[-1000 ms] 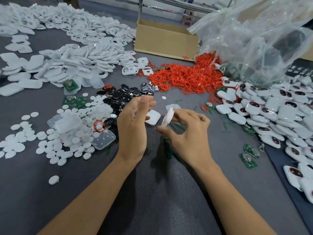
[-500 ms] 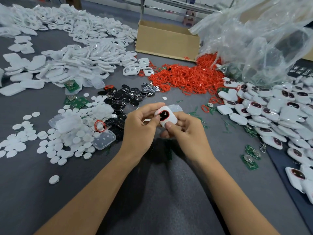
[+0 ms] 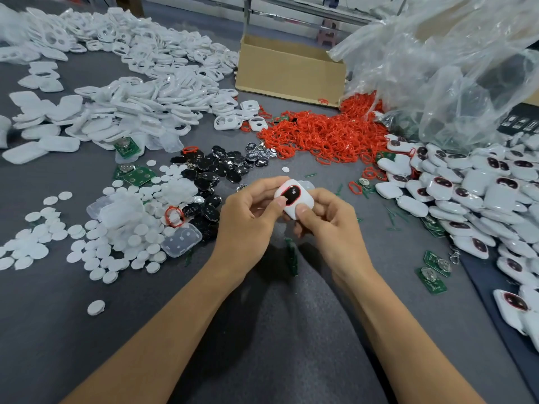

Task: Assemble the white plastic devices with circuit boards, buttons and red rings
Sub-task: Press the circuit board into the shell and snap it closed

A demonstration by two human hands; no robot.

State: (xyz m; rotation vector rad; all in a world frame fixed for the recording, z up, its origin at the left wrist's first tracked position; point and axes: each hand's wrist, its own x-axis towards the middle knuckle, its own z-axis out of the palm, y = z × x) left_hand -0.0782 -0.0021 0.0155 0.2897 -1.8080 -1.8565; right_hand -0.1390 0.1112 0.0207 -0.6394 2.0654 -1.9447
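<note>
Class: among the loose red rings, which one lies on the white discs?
The lone red ring left of the left hand, which holds the white device; it rests atop white discs, the rest mostly in the red pile.

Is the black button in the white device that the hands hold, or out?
In: the black button sits inside the opening of the white device, a red ring around it.

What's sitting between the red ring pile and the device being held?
Head view: mostly bare grey table. Only a lone white disc and a small green sliver lie between the red ring pile and the white device.
</note>
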